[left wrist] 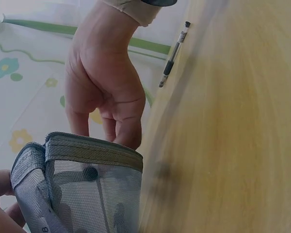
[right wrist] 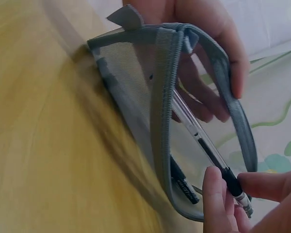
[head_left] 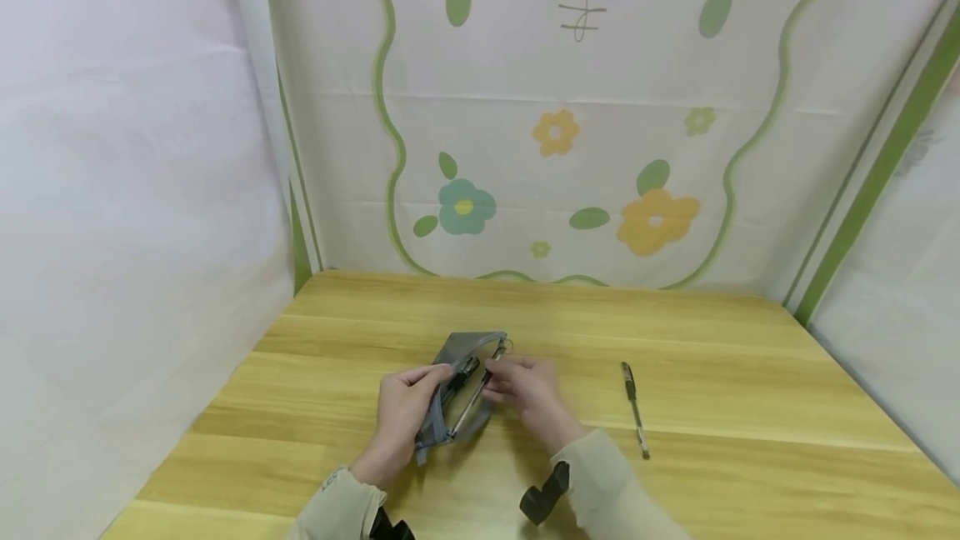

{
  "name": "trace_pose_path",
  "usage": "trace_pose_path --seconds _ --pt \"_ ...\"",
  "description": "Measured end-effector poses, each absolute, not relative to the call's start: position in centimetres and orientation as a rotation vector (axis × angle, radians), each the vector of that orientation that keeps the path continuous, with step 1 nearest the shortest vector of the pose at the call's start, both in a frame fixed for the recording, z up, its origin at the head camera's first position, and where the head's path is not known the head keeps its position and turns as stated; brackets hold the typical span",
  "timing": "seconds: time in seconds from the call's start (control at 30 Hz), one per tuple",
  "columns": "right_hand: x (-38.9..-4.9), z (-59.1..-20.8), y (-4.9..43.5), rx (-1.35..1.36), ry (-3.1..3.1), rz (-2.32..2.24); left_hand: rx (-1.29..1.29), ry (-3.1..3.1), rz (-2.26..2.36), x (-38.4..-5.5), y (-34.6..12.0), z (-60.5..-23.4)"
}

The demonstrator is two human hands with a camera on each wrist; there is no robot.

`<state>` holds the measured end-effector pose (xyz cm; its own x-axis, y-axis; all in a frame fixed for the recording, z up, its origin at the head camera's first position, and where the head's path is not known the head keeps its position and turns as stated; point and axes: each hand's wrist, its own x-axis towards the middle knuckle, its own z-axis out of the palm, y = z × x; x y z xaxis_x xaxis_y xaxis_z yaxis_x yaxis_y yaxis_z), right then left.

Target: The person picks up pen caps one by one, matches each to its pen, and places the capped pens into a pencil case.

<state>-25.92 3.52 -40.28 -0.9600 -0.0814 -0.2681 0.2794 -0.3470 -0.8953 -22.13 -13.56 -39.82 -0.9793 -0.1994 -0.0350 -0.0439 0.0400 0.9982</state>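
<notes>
My left hand (head_left: 405,407) grips the side of a grey mesh zip pouch (head_left: 463,346), thumb on its rim, and holds it tilted with the zip open. With my right hand (head_left: 528,398) I pinch a clear-barrelled gel pen (right wrist: 206,148) by its black grip, between thumb and fingers. Most of that pen lies inside the pouch's opening, its tip end near the rim. Another black pen (right wrist: 184,187) shows inside the pouch, lower against the mesh wall. The pouch is close over the table.
A second clear pen with a black grip (head_left: 632,394) lies on the wooden table (head_left: 720,373), right of my right hand. A white cloth backdrop (head_left: 495,140) with printed flowers stands behind the table, with white cloth on both sides.
</notes>
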Motion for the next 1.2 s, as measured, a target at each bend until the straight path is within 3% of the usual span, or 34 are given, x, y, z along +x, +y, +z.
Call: trace_pose_path --seconds 0.67,1.03,1.2 --pt "-26.0 -40.8 2.2 0.207 1.75 -2.33 0.297 -2.167 -2.094 -22.2 -13.4 -39.6" --pt "-26.0 -40.7 2.2 0.195 1.786 -2.297 0.288 -2.174 -2.082 -20.3 -12.9 -36.5" --pt "-25.8 -40.7 2.9 0.149 1.774 -2.303 0.28 -2.156 -2.098 -20.8 -13.0 -37.2"
